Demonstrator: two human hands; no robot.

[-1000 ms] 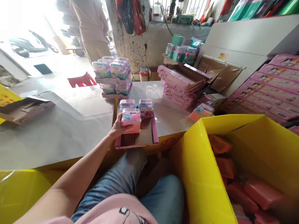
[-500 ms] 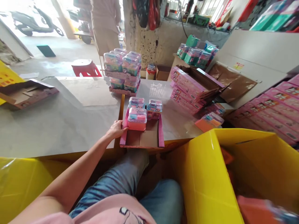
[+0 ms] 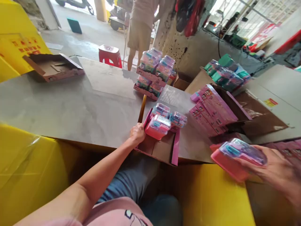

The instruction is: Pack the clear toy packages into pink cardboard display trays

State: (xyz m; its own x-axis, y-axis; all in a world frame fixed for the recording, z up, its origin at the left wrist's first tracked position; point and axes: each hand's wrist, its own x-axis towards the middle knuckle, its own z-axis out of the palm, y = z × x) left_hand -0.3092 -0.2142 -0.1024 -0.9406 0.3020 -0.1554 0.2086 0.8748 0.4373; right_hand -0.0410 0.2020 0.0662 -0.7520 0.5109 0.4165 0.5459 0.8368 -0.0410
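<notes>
Clear-lidded box (image 3: 237, 158) in right hand (image 3: 274, 164)

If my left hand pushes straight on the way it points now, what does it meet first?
Your left hand would likely meet the pink tray's left wall, then the coral-based case inside; contact and depth are hard to judge.

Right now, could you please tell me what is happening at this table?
The left hand holds the left side of a pink cardboard tray on the table. The right hand holds a clear-lidded coral box off to the right. Three boxes sit in the tray, whose near part is bare, and loaded trays are stacked behind it.
</notes>
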